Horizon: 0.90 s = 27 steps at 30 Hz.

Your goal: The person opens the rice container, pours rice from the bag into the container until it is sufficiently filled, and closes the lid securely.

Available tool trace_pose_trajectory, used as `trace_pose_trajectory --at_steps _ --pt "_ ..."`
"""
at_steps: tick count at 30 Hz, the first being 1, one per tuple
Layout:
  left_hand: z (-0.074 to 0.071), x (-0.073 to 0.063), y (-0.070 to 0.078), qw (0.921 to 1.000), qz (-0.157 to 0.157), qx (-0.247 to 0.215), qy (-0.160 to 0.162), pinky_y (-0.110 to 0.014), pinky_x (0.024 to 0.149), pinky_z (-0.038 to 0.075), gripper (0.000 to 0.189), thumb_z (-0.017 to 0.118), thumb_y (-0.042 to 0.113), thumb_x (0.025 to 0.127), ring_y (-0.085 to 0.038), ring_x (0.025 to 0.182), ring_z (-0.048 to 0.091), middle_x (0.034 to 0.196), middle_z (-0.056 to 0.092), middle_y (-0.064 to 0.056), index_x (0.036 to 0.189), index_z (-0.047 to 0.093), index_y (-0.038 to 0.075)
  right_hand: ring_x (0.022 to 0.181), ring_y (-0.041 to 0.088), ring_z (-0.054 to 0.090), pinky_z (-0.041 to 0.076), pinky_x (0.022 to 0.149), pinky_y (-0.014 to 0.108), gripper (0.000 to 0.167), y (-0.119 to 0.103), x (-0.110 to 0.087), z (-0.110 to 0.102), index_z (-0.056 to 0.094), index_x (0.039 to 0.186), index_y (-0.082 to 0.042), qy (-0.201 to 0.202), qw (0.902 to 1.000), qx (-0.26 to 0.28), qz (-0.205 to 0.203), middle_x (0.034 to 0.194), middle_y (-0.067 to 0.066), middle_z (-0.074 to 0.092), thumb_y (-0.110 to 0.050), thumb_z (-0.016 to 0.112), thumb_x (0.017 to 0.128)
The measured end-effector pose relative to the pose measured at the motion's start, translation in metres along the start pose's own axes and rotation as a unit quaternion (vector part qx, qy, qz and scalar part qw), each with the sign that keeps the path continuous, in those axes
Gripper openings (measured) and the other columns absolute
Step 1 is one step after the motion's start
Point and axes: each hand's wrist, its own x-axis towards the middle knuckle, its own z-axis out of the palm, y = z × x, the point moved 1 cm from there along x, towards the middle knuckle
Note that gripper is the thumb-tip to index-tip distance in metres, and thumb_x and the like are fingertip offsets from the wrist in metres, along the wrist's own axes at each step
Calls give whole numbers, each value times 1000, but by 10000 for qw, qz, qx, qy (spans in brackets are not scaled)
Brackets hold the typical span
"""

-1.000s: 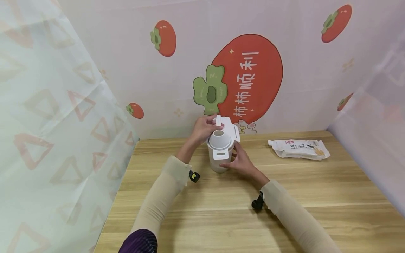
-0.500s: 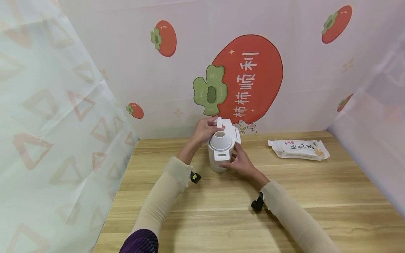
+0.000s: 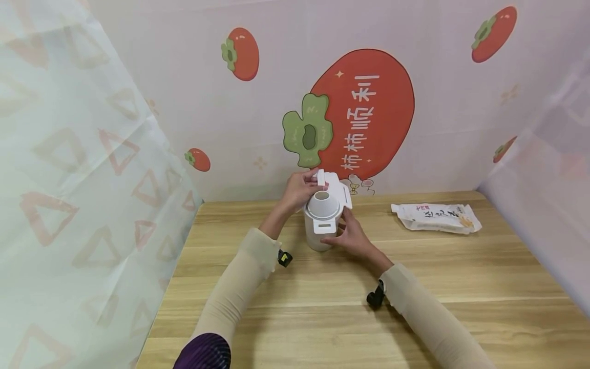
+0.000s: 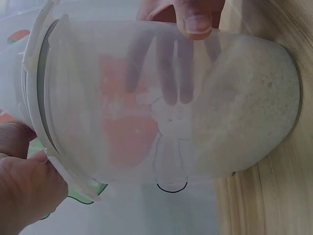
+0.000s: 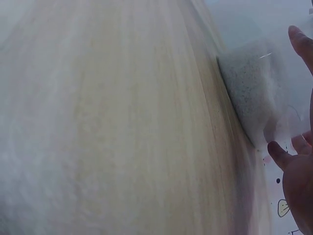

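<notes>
A translucent storage jar [image 3: 315, 238] stands upright on the wooden table in the head view. Pale, rice-like grains [image 4: 244, 107] fill its lower part in the left wrist view. On top sits a white lid [image 3: 339, 195] with side tabs and a cone-shaped piece [image 3: 322, 206] with a round opening. My left hand [image 3: 297, 190] pinches an upright white flap [image 3: 321, 177] at the lid's back left. Around the jar's right side, my right hand [image 3: 352, 237] grips with thumb in front and fingers behind. In the right wrist view the lid is out of frame.
A white printed packet [image 3: 435, 217] lies at the back right of the wooden table [image 3: 322, 318]. Behind the jar rises a wall sheet [image 3: 258, 123] printed with persimmons. Another patterned sheet [image 3: 92, 205] hangs along the left side.
</notes>
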Motion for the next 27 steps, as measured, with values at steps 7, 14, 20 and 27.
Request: trace_pose_trajectory --at_steps 7,14,20,27 --pt "-2 -1 0 9987 211 401 247 -31 94 61 64 88 8 87 -29 114 75 123 75 -17 146 63 5 151 37 40 42 116 64 115 -1 0 -1 25 164 -25 -51 10000 -64 11 162 8 41 -23 99 76" --pt "-9 -4 -1 9969 439 493 421 -32 93 62 53 90 13 87 -27 113 75 123 77 -15 136 72 5 154 35 36 42 117 61 115 -3 1 -7 22 166 -24 -262 9991 -320 112 166 9 39 -22 97 79" --pt "-22 -9 -3 9939 896 353 546 -35 104 57 58 88 9 87 -34 126 69 135 70 -22 139 66 -4 155 38 36 43 117 58 111 -7 -2 -18 22 167 -16 -483 9974 -510 134 168 16 36 -22 94 83" --pt "-40 -17 -11 9852 1515 739 322 -33 120 43 58 80 17 95 -29 145 53 151 61 -16 146 61 -2 156 41 33 42 117 61 112 -7 -6 -38 20 169 -15 -487 9966 -657 23 171 15 31 -19 93 84"
